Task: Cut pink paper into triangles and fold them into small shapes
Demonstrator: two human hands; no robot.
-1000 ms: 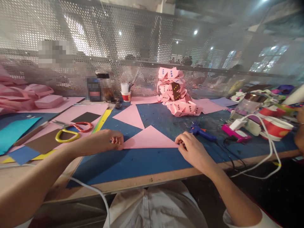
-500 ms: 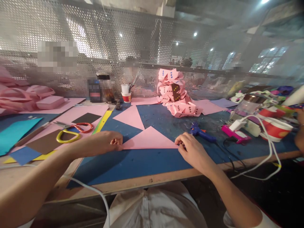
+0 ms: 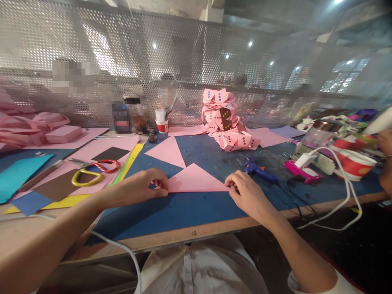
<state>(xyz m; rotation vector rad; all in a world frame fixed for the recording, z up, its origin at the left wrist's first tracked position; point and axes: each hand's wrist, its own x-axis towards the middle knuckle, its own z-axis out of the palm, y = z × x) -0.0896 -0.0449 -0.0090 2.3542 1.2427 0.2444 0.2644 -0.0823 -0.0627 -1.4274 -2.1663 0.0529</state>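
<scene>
The pink triangular paper sheet (image 3: 196, 179) lies on the flat blue tabletop mat (image 3: 190, 210), your left hand (image 3: 143, 182) and right hand (image 3: 245, 190) curled at opposite corners, probably steadying its near edge; whether they pinch or press, I can't tell.

You are touching the left end of a pink triangle (image 3: 196, 180) with your left hand (image 3: 145, 187) and its right corner with your right hand (image 3: 245, 188). It is lying on the blue mat (image 3: 183, 214). Scissors (image 3: 88, 165) are lying to your left, a glue gun (image 3: 255, 168) is lying just beyond your right hand, and a dotted stack (image 3: 219, 116) is standing near the mesh (image 3: 128, 53).
</scene>
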